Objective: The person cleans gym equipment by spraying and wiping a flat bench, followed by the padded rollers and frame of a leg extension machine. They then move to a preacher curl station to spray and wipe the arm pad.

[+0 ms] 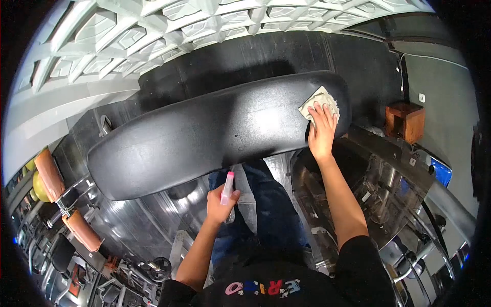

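Note:
A long black padded bench (174, 133) stretches across the view in front of me, its leather-like top catching a bright glare. Near its right end, my right hand (322, 130) presses flat on a pale folded cloth (319, 97), fingers spread over it. Closer to my body, my left hand (220, 206) is wrapped round a spray bottle (227, 190) with a pink top. The fingers cover most of the bottle; a clear part shows below them. The bottle is held apart from the bench, above my legs.
A white lattice panel (163, 36) curves along the far side. Tan rollers (49, 174) and gym machines stand at left. Dark metal equipment (373, 189) is close on my right, with a wooden box (405, 123) beyond it by the wall.

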Action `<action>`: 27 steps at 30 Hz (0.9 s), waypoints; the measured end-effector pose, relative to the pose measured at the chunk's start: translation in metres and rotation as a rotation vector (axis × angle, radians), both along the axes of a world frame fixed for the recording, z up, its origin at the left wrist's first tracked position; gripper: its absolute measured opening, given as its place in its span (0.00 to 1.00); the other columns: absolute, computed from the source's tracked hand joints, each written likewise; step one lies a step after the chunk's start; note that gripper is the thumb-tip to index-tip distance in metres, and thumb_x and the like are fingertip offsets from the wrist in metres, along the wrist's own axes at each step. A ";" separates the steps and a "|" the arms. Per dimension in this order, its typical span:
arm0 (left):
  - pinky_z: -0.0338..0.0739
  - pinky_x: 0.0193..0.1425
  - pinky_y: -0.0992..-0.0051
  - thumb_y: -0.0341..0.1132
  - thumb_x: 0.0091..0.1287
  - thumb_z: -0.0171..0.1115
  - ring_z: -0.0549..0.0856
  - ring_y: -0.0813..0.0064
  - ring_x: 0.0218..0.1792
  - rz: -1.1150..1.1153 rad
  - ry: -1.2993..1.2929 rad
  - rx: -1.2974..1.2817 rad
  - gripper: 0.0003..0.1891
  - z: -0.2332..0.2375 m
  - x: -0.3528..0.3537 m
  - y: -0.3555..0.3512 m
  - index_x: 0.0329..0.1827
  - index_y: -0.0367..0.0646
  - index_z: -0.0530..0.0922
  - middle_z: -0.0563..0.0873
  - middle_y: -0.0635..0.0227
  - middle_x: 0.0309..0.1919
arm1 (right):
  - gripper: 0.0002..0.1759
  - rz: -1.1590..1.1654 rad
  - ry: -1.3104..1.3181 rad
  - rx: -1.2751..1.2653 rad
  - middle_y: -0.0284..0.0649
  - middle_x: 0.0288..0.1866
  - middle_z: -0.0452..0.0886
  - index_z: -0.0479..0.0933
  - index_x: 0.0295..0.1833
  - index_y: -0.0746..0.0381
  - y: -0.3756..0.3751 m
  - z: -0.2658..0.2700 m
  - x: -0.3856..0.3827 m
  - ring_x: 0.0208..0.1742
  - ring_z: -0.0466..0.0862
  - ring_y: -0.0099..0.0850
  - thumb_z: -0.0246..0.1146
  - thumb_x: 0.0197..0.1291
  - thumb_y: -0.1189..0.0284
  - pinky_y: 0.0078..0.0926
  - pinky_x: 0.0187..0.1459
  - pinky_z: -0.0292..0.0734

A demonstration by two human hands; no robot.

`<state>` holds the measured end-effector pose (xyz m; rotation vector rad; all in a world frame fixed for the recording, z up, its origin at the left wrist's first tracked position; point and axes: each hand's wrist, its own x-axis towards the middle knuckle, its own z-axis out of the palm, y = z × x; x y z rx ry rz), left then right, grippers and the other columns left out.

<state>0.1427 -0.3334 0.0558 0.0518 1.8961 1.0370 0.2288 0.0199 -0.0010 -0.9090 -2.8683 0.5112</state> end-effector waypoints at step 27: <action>0.75 0.32 0.76 0.48 0.61 0.68 0.82 0.78 0.24 0.099 -0.016 0.184 0.20 -0.005 -0.036 -0.107 0.41 0.38 0.80 0.81 0.69 0.21 | 0.31 0.480 -0.059 0.113 0.30 0.72 0.73 0.75 0.66 0.44 -0.107 -0.008 -0.098 0.76 0.67 0.38 0.62 0.56 0.76 0.57 0.75 0.54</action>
